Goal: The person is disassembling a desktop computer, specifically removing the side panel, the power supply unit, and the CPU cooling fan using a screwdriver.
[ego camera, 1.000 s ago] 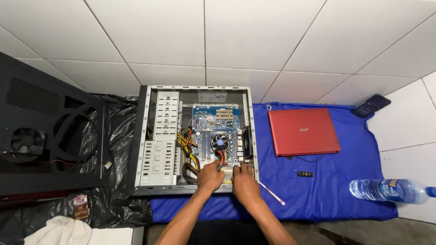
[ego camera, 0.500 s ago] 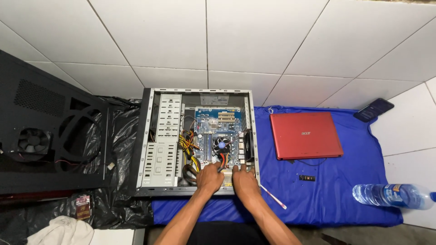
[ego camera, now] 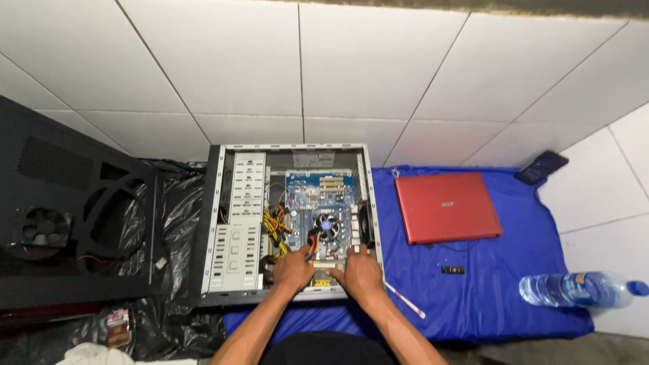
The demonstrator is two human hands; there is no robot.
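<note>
Case (ego camera: 233,223) – grey metal, blue motherboard (ego camera: 318,203) inside, yellow/orange/red wires (ego camera: 276,223). Cloth (ego camera: 500,297) under it solid blue, laptop (ego camera: 446,206) red. Side panel (ego camera: 67,216) and plastic sheet (ego camera: 176,203) black. Floor tiles (ego camera: 270,61) white, dark grout – bottle (ego camera: 578,289) clear with blue cap.

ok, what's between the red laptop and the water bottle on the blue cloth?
Head view: between the red laptop and the water bottle lies mostly bare blue cloth, with one small dark part just below the laptop.

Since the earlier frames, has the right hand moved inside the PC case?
No. The right hand rests at the near edge of the motherboard, as before; only the camera shifted.
</note>
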